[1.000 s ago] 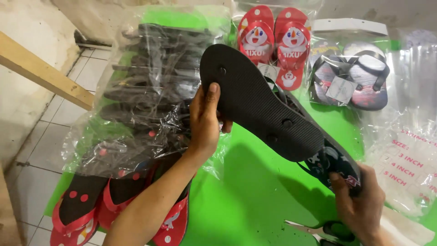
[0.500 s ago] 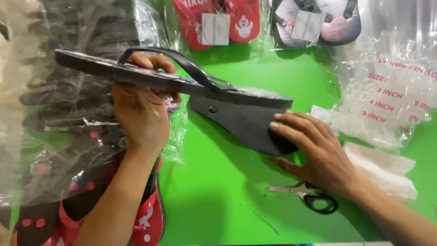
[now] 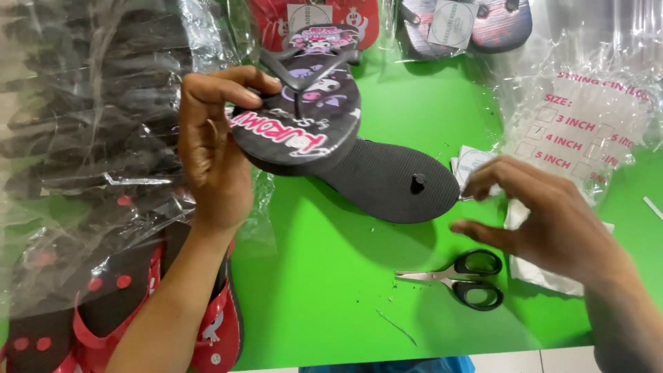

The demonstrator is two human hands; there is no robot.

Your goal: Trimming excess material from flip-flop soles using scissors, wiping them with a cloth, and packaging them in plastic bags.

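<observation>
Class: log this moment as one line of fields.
left hand: holds printed sandal | right hand: open, above scissors | second sandal: sole up

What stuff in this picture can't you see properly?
- Head view: the stacked dark sandals at left blur behind crinkly clear plastic.
- The lower black sandal lies sole up, its top side hidden, its heel end behind the printed sandal in the left hand.
- The red sandals and grey sandals are cut off by the top edge.
- The right hand covers part of the white paper.
</observation>
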